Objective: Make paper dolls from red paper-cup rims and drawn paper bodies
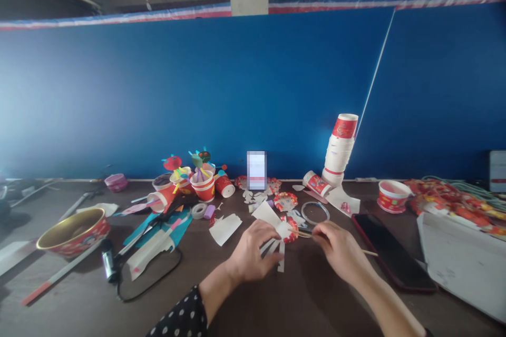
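My left hand (pixel 253 250) is closed around a white piece of paper cut into strips (pixel 281 259), which hang below its fingers. My right hand (pixel 339 246) pinches a thin wooden stick (pixel 370 253). One end sticks out behind that hand, and thin tips show on its left side. Just beyond my hands lie red-and-white cut paper cup pieces (pixel 285 201) and a clear ring (pixel 315 212). A white sheet (pixel 225 229) lies left of my left hand, and a large dark phone (pixel 389 250) rests right of my right hand.
A leaning stack of paper cups (pixel 339 150) stands at the back. Cups with paper figures (pixel 203 187) are at the back left. A gold-rimmed bowl (pixel 75 231) and a hot glue gun (pixel 108 263) with its cord lie left. A red-and-white tub (pixel 393 196) stands right.
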`<state>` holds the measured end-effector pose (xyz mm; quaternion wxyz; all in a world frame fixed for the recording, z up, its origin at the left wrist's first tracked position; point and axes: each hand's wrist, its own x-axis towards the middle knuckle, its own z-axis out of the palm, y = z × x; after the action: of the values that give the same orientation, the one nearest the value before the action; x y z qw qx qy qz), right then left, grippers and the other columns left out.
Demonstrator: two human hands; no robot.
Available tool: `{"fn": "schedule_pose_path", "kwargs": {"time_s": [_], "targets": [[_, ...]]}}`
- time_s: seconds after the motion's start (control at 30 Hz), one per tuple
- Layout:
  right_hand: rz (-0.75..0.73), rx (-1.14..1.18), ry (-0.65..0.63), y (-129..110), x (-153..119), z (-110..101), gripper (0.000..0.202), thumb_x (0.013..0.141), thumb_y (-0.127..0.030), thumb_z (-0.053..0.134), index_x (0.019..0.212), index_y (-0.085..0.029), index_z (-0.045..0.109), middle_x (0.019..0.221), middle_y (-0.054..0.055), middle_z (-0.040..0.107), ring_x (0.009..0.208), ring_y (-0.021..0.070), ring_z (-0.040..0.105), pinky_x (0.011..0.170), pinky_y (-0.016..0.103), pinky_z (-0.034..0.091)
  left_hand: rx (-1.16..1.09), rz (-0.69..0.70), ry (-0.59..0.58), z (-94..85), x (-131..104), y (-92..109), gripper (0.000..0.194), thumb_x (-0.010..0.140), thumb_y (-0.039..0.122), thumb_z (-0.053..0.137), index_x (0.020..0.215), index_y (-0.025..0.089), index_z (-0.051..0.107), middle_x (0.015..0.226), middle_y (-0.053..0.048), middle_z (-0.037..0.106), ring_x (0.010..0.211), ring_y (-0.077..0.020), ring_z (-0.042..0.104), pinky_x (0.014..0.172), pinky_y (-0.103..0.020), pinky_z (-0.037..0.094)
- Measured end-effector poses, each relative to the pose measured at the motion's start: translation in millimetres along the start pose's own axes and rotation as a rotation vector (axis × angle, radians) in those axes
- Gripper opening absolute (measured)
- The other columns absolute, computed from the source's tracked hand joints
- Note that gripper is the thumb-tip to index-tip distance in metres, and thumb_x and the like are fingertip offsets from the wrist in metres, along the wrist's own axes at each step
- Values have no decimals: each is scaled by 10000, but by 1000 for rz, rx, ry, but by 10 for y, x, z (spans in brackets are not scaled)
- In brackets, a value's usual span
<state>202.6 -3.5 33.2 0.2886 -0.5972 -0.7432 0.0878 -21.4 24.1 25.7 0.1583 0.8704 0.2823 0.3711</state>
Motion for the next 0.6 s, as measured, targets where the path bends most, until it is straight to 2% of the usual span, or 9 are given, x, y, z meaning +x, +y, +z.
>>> {"fn": "schedule_pose_path", "kwargs": {"time_s": [0.07, 0.1, 0.17, 0.23, 0.3, 0.43, 0.6], "targets": [[-18, 20, -62, -71, -26, 30, 146, 790, -193, 401, 700, -209, 514, 754, 13, 566, 695, 153, 536, 630, 254, 359, 40, 66, -116, -85, -77, 33, 475, 566, 479, 676, 884, 154, 537, 878, -70, 563, 815, -200, 486, 743, -326, 396], [-32, 32, -98, -108, -41, 48, 143, 783, -181, 407, 690, -208, 512, 750, 8, 564, 694, 149, 534, 628, 249, 354, 72, 83, -153, -97, -113, 43, 525, 541, 515, 680, 892, 154, 531, 884, -71, 556, 822, -207, 475, 744, -335, 391], [-59, 49, -163, -171, -71, 88, 133, 767, -160, 425, 675, -206, 509, 742, 0, 563, 698, 143, 531, 628, 242, 343, 145, 109, -213, -66, -169, 46, 436, 625, 492, 634, 889, 161, 531, 877, -63, 555, 830, -203, 466, 741, -333, 380], [-71, 54, -212, -208, -93, 124, 121, 750, -144, 442, 669, -203, 510, 742, 1, 565, 713, 143, 530, 635, 238, 335, 219, 114, -245, 10, -198, 30, 235, 744, 381, 555, 862, 178, 543, 853, -41, 560, 826, -186, 464, 731, -318, 367], [-63, 44, -247, -216, -106, 150, 116, 739, -134, 447, 669, -198, 515, 743, 8, 567, 723, 145, 529, 637, 237, 329, 258, 122, -252, 93, -209, 2, 126, 788, 300, 510, 789, 183, 558, 818, -22, 565, 804, -167, 467, 711, -302, 358], [-47, 6, -286, -197, -112, 163, 120, 734, -128, 449, 666, -192, 524, 742, 13, 562, 713, 140, 526, 628, 231, 322, 283, 103, -242, 196, -215, -43, 138, 789, 268, 510, 703, 177, 567, 749, -10, 568, 755, -151, 475, 668, -283, 354], [-72, -33, -329, -221, -118, 150, 120, 727, -123, 463, 673, -187, 548, 751, 16, 569, 751, 143, 525, 641, 227, 328, 211, -26, -203, 233, -208, -22, 104, 759, 256, 553, 716, 163, 572, 723, -14, 559, 723, -141, 482, 662, -263, 373]]}}
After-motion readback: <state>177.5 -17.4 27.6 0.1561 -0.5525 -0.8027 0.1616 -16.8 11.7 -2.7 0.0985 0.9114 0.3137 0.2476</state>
